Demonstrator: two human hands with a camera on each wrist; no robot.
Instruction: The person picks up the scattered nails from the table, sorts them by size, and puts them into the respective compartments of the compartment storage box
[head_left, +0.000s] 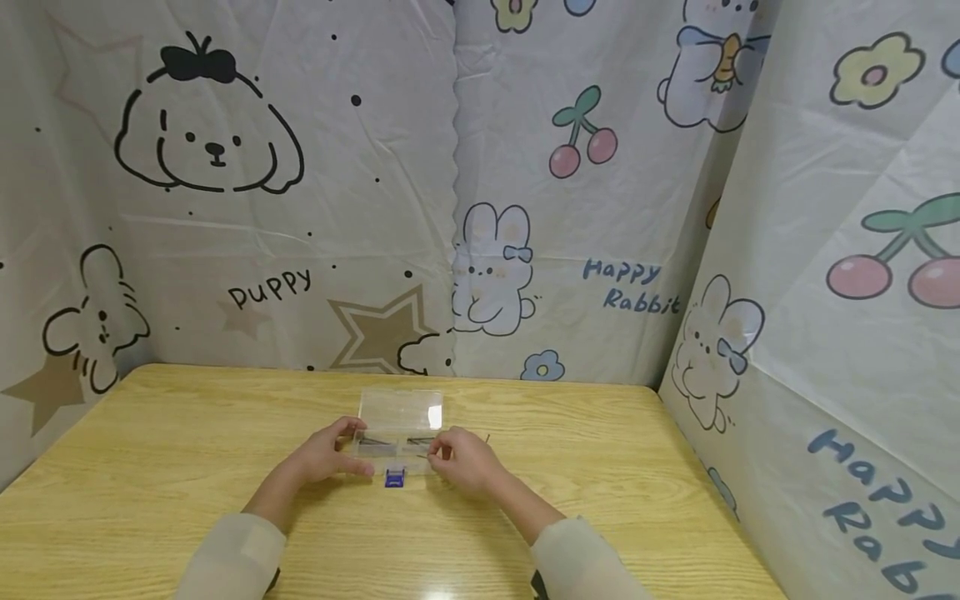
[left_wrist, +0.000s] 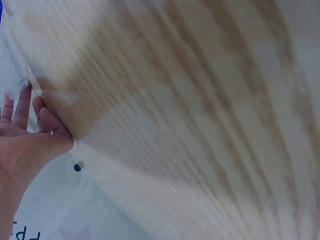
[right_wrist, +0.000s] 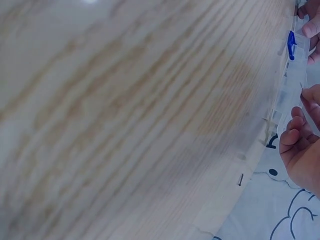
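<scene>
A clear plastic box [head_left: 377, 464] stands on the table with its transparent lid [head_left: 397, 408] raised at the back and a blue latch [head_left: 394, 477] at the front. Thin dark nails [head_left: 375, 442] lie in its left and right compartments. My left hand [head_left: 330, 452] holds the box's left end, thumb at the front and fingers behind. Over the right end, my right hand [head_left: 467, 460] pinches a thin nail [right_wrist: 301, 86] between thumb and forefinger. The left wrist view shows the left fingers [left_wrist: 22, 107] touching the box's edge.
One loose nail [right_wrist: 240, 179] lies on the wooden table [head_left: 570, 467], right of the box and beyond the right hand. A printed cloth [head_left: 375, 225] hangs behind the table's back edge and along both sides.
</scene>
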